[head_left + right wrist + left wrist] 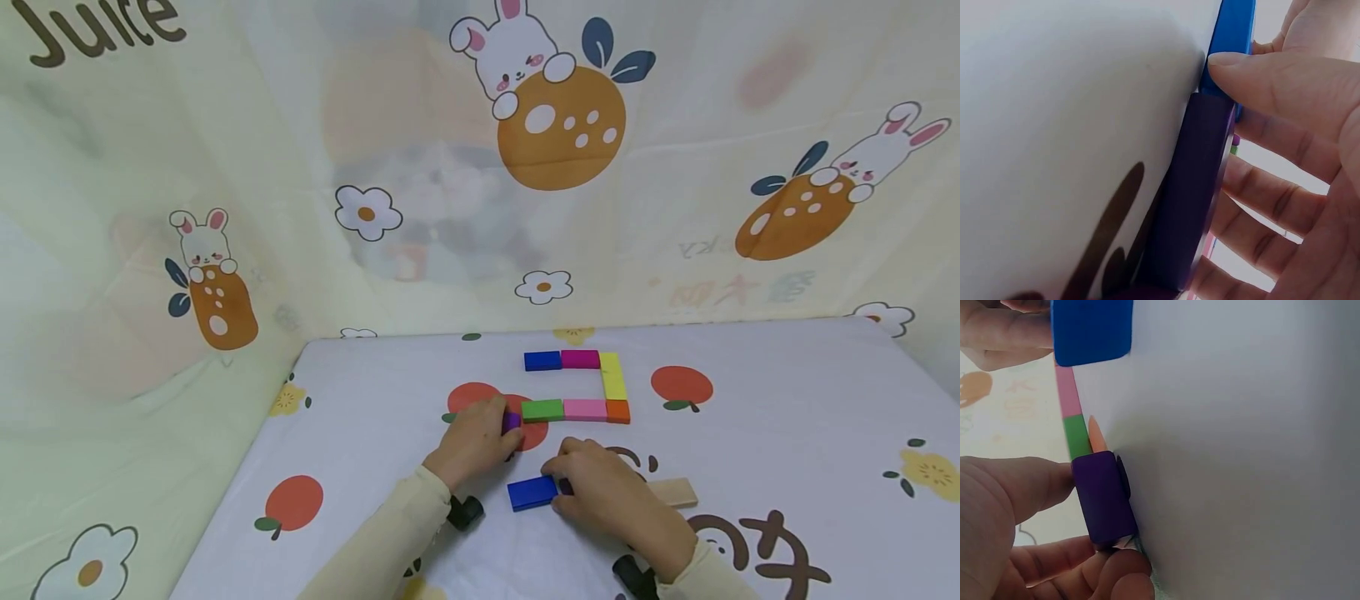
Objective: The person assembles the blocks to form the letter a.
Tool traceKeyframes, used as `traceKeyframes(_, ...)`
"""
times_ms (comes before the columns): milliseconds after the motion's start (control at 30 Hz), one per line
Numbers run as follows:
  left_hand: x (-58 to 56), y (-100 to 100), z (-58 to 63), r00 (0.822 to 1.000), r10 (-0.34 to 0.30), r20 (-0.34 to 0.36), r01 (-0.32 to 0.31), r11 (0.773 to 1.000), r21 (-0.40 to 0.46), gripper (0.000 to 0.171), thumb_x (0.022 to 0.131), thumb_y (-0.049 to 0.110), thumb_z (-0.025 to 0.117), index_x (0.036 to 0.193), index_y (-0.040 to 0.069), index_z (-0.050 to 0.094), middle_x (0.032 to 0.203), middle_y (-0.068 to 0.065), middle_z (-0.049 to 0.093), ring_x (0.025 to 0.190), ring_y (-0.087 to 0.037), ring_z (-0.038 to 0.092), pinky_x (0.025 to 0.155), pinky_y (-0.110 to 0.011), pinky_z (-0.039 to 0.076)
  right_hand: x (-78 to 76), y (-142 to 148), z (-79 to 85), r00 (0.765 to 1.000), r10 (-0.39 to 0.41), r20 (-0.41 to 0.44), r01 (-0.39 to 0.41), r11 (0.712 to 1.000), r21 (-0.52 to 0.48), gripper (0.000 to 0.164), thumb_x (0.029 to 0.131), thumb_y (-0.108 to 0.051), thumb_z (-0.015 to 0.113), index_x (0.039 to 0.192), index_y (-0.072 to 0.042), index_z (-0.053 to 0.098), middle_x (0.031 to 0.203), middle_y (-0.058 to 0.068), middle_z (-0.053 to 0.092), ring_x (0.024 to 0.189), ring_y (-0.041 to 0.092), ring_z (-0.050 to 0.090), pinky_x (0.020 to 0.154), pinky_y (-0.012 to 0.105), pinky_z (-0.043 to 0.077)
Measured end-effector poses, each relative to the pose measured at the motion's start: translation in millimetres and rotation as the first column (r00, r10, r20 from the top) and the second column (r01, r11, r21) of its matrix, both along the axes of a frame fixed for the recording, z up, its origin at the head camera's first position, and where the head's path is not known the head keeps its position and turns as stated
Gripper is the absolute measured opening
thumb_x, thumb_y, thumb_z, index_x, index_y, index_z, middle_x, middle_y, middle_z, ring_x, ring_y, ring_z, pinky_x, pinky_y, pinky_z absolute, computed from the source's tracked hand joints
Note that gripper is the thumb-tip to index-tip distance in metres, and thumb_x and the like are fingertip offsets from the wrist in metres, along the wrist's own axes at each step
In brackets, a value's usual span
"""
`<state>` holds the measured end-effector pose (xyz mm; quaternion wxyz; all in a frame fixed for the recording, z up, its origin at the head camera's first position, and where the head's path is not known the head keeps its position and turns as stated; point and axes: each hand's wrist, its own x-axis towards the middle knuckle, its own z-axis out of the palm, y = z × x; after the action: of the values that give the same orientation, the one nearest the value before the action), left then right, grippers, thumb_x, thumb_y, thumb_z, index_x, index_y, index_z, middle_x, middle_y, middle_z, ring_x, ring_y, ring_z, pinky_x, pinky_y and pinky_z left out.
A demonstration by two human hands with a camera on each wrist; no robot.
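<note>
My left hand (pixel 474 442) pinches a purple block (pixel 1105 499) between thumb and fingers, at the left end of a green block (pixel 542 411). Pink (pixel 585 409) and orange (pixel 618 412) blocks continue that row to the right. Nearer to me, my right hand (pixel 603 492) grips the right end of a blue block (pixel 531 493), the thumb lying on its edge in the right wrist view. End to end with it is a dark purple block (pixel 1188 187), mostly hidden under my right hand in the head view.
A yellow block (pixel 612 377) runs back from the orange one to a magenta block (pixel 580 359) and another blue block (pixel 542 361). A beige block (pixel 675 492) lies right of my right hand. Printed cloth (pixel 787 375) covers the table, with a curtain (pixel 420 108) behind.
</note>
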<state>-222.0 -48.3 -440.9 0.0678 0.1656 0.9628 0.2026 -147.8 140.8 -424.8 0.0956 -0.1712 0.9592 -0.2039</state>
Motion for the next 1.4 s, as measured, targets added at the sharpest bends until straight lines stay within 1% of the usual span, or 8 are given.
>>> traceKeyframes(367,0.8,-0.8,0.2,1.000,-0.011,-0.016,0.012,1.000,0.027,0.035,0.099,0.035,0.073,0.119,0.008,0.062,0.091,0.000,0.061,0.078,-0.013,0.057,0.070,-0.024,0.052,-3.1,-4.9,0.0,0.999,-0.030,-0.012,0.030,0.999,0.011,0.030,0.082,-0.023,0.089,0.109,-0.012,0.080,0.092,-0.001,0.062,0.088,0.016,0.057,0.083,0.039,0.055)
traceKeyframes(567,-0.5,1.0,-0.5,1.000,0.000,0.000,0.000,0.999,0.034,0.036,0.100,0.034,0.072,0.121,0.007,0.062,0.089,0.000,0.061,0.077,-0.013,0.057,0.068,-0.023,0.050,-6.2,-8.5,-2.8,0.998,-0.029,-0.064,0.031,0.999,0.027,0.030,0.081,-0.023,0.090,0.105,-0.009,0.080,0.089,0.001,0.064,0.083,0.018,0.058,0.080,0.041,0.056)
traceKeyframes(800,-0.3,-1.4,-0.8,1.000,0.005,0.017,-0.006,0.997,0.072,0.036,0.099,0.035,0.072,0.120,0.008,0.062,0.090,0.000,0.061,0.079,-0.014,0.057,0.069,-0.025,0.050,-8.6,-14.6,-3.6,0.996,-0.051,-0.069,0.053,0.998,0.025,0.028,0.081,-0.022,0.090,0.102,-0.008,0.080,0.087,0.001,0.064,0.081,0.018,0.059,0.078,0.041,0.055)
traceKeyframes(933,1.0,-4.7,0.2,0.999,0.010,0.050,-0.014,0.996,0.092,0.042,0.098,0.037,0.074,0.125,0.008,0.061,0.098,0.000,0.063,0.086,-0.014,0.059,0.073,-0.027,0.053,-9.4,-16.6,-3.4,0.995,-0.057,-0.078,0.059,0.998,0.030,0.026,0.080,-0.023,0.090,0.100,-0.008,0.080,0.085,0.001,0.064,0.080,0.018,0.058,0.076,0.041,0.055)
traceKeyframes(1033,2.0,-6.6,1.3,0.998,-0.001,0.066,-0.006,0.995,0.097,0.047,0.097,0.037,0.075,0.131,0.009,0.060,0.105,-0.001,0.064,0.091,-0.014,0.059,0.078,-0.029,0.055,-10.4,-17.9,-4.4,0.995,-0.064,-0.075,0.066,0.997,0.026,0.025,0.080,-0.023,0.090,0.098,-0.009,0.079,0.083,0.000,0.063,0.078,0.018,0.057,0.075,0.040,0.054)
traceKeyframes(1200,2.6,-8.4,0.8,0.998,-0.023,0.056,0.017,0.994,0.104,0.046,0.097,0.034,0.075,0.132,0.009,0.059,0.109,-0.003,0.065,0.095,-0.015,0.060,0.083,-0.031,0.057,-12.2,-19.8,-5.9,0.995,-0.071,-0.068,0.073,0.997,0.026,0.026,0.080,-0.026,0.090,0.096,-0.009,0.079,0.081,-0.001,0.061,0.077,0.018,0.055,0.075,0.040,0.053)
traceKeyframes(1400,2.4,-7.9,0.3,0.999,-0.019,0.044,0.015,0.995,0.097,0.046,0.098,0.032,0.074,0.134,0.007,0.060,0.112,-0.005,0.066,0.096,-0.016,0.061,0.086,-0.033,0.057,-12.3,-21.7,-5.6,0.995,-0.074,-0.067,0.076,0.997,0.034,0.027,0.080,-0.029,0.091,0.092,-0.010,0.077,0.080,-0.001,0.060,0.076,0.018,0.055,0.074,0.040,0.054)
